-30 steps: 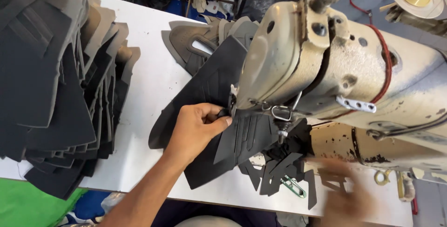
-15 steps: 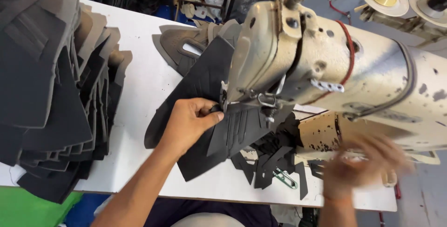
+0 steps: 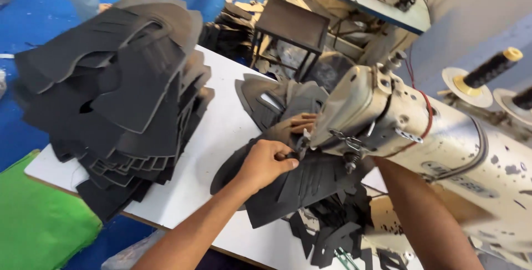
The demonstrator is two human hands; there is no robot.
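My left hand (image 3: 267,162) pinches the edge of a black fabric piece (image 3: 310,187) right beside the needle of a cream sewing machine (image 3: 426,137). The piece lies flat on the white table (image 3: 221,120) under the machine's head. My right forearm passes under the machine's arm. Only the fingertips of my right hand (image 3: 303,122) show beyond the head, resting on the far part of the same black piece. The rest of that hand is hidden by the machine.
A tall stack of black cut pieces (image 3: 122,98) fills the table's left side. More dark pieces (image 3: 271,98) lie behind the machine and small black scraps (image 3: 338,234) in front. Thread spools (image 3: 490,70) stand at the right. Green cloth (image 3: 39,220) lies below the table's edge.
My right hand has moved from the front right of the machine to behind its head, onto the black piece. My left hand has stayed at the needle. The view has tilted upward.
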